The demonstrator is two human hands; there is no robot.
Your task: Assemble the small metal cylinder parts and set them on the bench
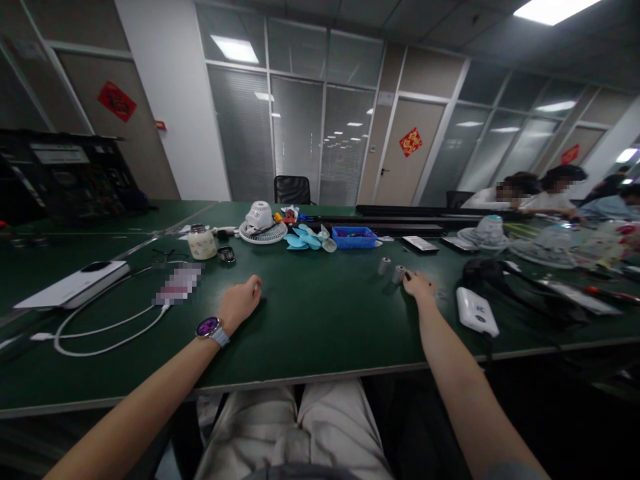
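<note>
My left hand [241, 304] rests on the green table, its fingers curled into a loose fist. Nothing shows in that hand, and a watch [207, 327] is on its wrist. Further right, my right hand [421, 287] reaches forward with its fingers drawn together at a small grey metal cylinder [399, 274]. The fingertips meet the cylinder's right side; their exact hold is small and partly hidden. A second metal cylinder [384, 266] stands just to the left, apart from the hand.
Beyond my hands are light blue fan blades [303, 238], a blue basket [354, 238] and a white fan part [260, 220]. A jar [202, 243] and a looped white cable [115, 351] lie left. A white device [477, 312] sits right. Co-workers sit at the far right.
</note>
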